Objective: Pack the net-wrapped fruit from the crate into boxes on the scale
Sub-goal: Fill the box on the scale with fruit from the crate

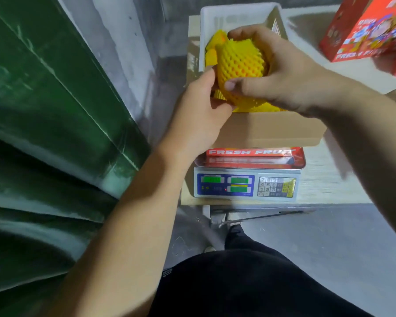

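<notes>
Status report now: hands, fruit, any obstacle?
Right hand grips netted fruit; left hand steadies it. Fruit above box on scale. No obstacle.

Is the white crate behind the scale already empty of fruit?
No. Yellow fruit still shows in the white crate, left of the net-wrapped fruit that the right hand grips.

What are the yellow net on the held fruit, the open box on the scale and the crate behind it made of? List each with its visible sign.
Yellow net: looks like soft foam mesh, matte, with open diamond holes.
Open box: apparently cardboard, plain brown flap, red printed side.
Crate: probably moulded plastic, smooth pale walls, slotted side.
</notes>
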`<state>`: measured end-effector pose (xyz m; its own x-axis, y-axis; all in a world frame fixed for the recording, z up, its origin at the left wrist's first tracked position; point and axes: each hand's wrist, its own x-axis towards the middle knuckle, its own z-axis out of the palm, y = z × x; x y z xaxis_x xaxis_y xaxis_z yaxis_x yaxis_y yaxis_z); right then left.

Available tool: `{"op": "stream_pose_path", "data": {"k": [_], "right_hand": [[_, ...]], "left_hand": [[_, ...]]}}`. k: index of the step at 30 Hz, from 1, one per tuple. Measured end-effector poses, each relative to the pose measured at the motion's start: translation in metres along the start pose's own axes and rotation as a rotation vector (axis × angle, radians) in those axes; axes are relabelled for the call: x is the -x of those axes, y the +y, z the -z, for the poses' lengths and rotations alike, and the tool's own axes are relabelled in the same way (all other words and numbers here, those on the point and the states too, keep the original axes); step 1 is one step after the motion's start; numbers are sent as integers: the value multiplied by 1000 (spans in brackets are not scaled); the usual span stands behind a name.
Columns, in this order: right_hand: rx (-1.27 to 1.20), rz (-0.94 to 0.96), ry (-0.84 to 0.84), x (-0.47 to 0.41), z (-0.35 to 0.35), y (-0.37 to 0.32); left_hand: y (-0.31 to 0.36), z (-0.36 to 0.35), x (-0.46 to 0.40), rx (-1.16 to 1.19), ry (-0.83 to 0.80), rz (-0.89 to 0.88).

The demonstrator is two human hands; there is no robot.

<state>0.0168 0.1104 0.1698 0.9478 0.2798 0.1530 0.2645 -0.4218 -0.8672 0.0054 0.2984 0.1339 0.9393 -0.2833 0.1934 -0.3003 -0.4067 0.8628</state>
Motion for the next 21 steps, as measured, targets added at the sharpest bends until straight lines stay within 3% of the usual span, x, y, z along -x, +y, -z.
{"op": "stream_pose_path", "data": {"k": [5, 12, 21], "right_hand": [[-12, 27, 19, 6, -3, -3], [-147, 20, 53, -2, -8, -1], [-439, -121, 126, -33, 1, 27]], "left_hand": [[11, 6, 9, -118, -25, -27], [14, 8, 10, -82, -65, -2], [2, -18, -26, 4, -73, 74]]}}
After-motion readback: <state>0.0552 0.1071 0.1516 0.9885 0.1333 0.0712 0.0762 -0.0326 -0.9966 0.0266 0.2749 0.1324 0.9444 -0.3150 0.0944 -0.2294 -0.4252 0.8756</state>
